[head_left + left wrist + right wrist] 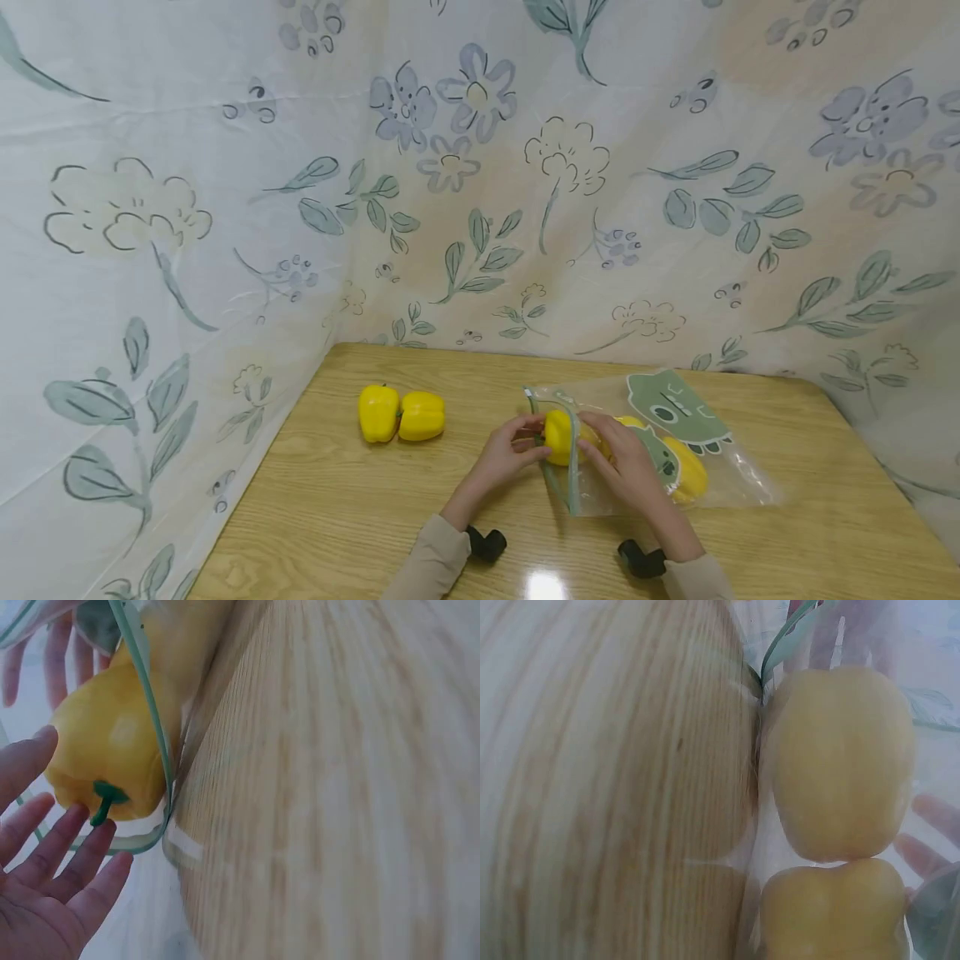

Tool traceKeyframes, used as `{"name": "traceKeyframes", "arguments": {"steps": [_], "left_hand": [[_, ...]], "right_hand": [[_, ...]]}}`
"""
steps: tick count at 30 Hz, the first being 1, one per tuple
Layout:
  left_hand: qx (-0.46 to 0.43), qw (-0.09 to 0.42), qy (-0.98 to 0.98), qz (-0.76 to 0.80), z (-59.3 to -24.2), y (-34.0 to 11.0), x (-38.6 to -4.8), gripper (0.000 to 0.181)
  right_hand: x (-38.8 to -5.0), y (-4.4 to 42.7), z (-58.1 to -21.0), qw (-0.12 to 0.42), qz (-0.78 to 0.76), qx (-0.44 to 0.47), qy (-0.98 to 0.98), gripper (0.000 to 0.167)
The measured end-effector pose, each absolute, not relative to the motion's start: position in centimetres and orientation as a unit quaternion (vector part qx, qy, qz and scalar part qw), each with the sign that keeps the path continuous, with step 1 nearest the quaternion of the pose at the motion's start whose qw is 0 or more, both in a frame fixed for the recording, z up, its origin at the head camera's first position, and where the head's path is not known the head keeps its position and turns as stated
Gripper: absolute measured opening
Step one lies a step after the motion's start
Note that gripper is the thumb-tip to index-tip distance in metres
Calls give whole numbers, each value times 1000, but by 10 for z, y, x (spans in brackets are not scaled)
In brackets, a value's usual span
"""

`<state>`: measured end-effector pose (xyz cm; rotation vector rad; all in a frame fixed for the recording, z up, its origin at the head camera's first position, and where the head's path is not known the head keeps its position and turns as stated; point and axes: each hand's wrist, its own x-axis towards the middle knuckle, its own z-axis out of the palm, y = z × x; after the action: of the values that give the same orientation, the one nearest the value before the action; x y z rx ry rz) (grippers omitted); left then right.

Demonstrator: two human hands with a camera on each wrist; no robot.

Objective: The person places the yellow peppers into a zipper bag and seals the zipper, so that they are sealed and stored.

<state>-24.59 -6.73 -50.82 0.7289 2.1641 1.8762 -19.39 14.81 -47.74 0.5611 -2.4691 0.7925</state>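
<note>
Clear plastic forms the bag (735,483), which lies flat on the worktop (300,508) with its green zip edge (573,479) parted. At the mouth sits the pepper (558,437), stem end (105,796) facing outward, partly bare and partly behind the film.

Step in hand: judged to be loading, with the pepper roughly half admitted (the direction of travel cannot be proved from a still). Next move, in this report's opinion, calls for pressure on the stem end while the mouth is held apart, so that the edge does not catch.

Left hand (504,450): fingers spread wide at the stem end, thumb to one side, not closed round it. Right hand (628,460): outside the bag, fingers set about the pepper through the film; whether they grip it or merely rest there, I cannot tell.

Contents: at least one further pepper (688,473) lies deeper inside; the right wrist view shows one touching the pepper at the mouth. Print and hand obscure the full count.

Outside the bag: a left loose pepper (378,414) and a right loose pepper (423,416), side by side and touching, well apart from the bag.
</note>
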Motion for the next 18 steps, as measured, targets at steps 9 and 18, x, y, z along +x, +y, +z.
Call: {"name": "traceKeyframes", "arguments": {"steps": [9,18], "left_hand": [[246,112,720,640,-481,-76,-234,42],[240,99,745,615,-499,-80,-242,39]], "right_hand": [[-194,148,-475,243,290,209,-902,38],[-194,149,-476,238,287,203,-905,38]]}}
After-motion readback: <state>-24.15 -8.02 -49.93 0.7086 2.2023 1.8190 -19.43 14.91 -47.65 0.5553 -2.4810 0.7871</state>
